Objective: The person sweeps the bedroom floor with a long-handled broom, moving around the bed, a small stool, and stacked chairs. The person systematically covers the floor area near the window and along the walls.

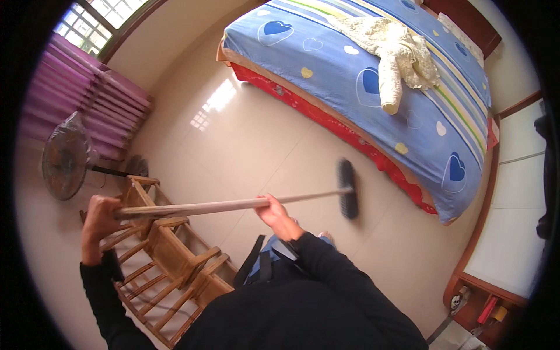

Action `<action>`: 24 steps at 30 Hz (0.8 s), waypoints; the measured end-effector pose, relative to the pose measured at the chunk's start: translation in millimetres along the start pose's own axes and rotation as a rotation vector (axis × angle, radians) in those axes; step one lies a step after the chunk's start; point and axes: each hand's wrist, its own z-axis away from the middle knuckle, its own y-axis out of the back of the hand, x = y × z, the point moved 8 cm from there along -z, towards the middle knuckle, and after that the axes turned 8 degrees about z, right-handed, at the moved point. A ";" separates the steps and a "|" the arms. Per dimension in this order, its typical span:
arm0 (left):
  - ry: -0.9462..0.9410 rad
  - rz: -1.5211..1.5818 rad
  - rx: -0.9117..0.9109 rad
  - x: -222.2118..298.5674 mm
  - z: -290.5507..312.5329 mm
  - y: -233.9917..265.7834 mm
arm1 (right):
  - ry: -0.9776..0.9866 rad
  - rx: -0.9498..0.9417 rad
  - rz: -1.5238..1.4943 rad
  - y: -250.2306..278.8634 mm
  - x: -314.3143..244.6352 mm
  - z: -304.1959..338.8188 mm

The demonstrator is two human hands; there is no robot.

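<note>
A broom with a long pale wooden handle [192,209] stretches across in front of me, from left to right. My left hand [102,216] is closed round the handle's near end, at the left. Farther along, about midway, my right hand [273,213] grips the same handle. The dark bristled broom head [347,188] rests on the tiled floor [256,140], to the right of my feet and short of the bed; it looks slightly blurred.
A bed [326,52] with a blue heart-patterned sheet bears a cream jacket [396,52]. Wooden chairs [175,251] stand at my left, near a plastic-covered fan [67,157] and purple curtains [87,87]. A wood-framed white cabinet [513,216] lines the right side.
</note>
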 end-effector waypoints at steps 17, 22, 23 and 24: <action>-0.284 0.010 -0.048 294.5 -219.4 -35.3 | 0.459 0.035 0.006 100.4 -312.4 107.9; -0.484 -0.037 -0.167 513.3 -293.1 -54.7 | 0.669 -0.068 -0.185 213.2 -439.5 243.4; -0.542 0.017 -0.187 553.5 -299.9 -64.9 | 0.692 -0.007 -0.259 247.4 -455.7 267.9; -0.638 -0.016 -0.216 594.1 -301.1 -80.1 | 0.727 0.051 -0.326 283.3 -469.3 293.6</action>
